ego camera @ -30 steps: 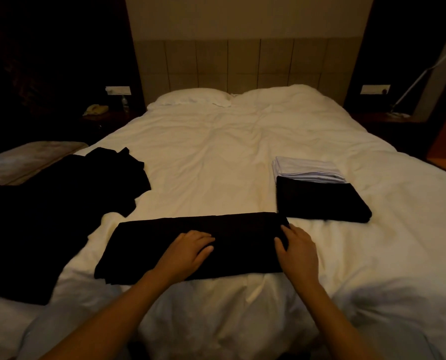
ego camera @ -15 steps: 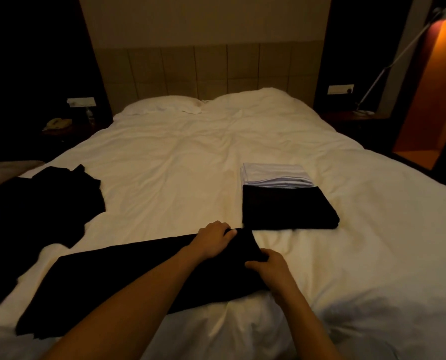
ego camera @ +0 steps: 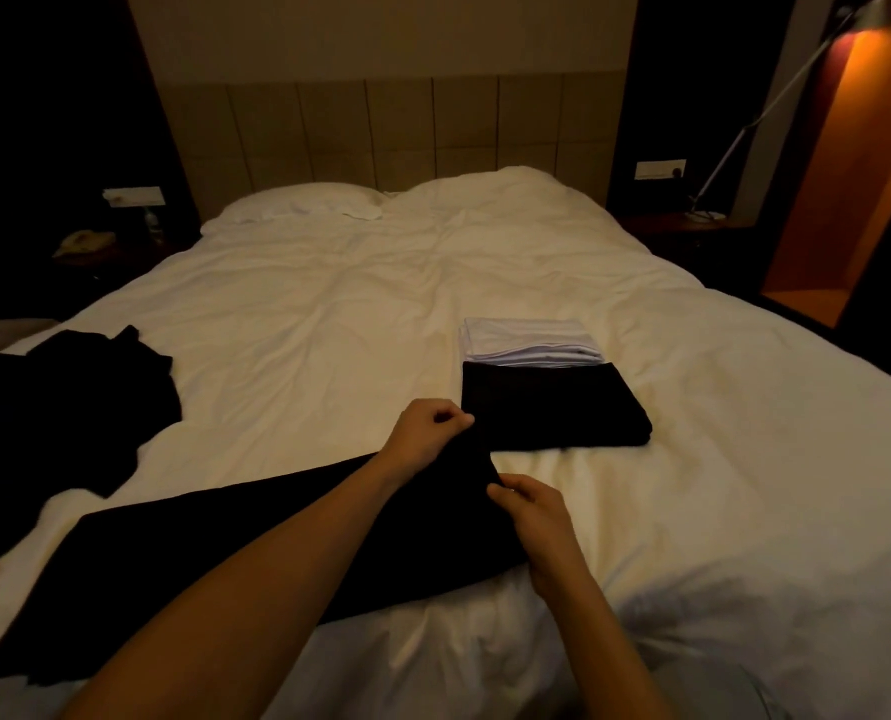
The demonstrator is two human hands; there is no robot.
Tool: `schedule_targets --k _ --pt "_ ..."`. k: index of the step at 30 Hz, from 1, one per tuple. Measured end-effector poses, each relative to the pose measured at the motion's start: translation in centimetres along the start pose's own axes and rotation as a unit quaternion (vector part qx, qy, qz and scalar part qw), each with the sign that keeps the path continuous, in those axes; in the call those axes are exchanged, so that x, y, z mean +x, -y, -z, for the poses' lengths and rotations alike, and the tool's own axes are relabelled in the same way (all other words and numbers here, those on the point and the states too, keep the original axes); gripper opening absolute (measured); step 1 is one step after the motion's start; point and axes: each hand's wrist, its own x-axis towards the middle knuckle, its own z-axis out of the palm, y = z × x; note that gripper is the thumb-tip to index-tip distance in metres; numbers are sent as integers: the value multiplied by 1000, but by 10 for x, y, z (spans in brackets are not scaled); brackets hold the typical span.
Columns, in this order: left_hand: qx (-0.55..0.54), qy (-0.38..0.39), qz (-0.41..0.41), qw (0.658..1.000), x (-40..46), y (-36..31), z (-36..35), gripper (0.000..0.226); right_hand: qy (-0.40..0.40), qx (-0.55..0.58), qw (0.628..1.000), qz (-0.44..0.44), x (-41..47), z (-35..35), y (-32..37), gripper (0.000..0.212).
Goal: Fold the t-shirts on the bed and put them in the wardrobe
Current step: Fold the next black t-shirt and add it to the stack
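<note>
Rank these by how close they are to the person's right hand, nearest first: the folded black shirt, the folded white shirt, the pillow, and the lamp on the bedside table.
From the right hand, in the head view:
1. Folded black shirt, just beyond the hand, slightly right.
2. Folded white shirt, directly behind the black one.
3. Pillow and lamp, both at the bed's head end, left and right; too close to call.

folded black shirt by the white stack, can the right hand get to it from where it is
Probably yes: the folded black shirt lies just beyond the right hand, nothing between them, but that hand is pinching the long black t-shirt.
</note>
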Motion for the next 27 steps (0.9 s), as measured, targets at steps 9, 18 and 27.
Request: schedule_targets --k 9,18,27 --pt "197 9 3 980 -35 22 -3 37 -69 -298 949 77 -9 6 -14 35" --pt "379 -38 22 924 -146 85 81 79 82 -476 843 235 -37 -63 -14 48" --pt "349 -206 155 901 -242 143 165 85 175 -540 776 274 -61 -170 -24 56"
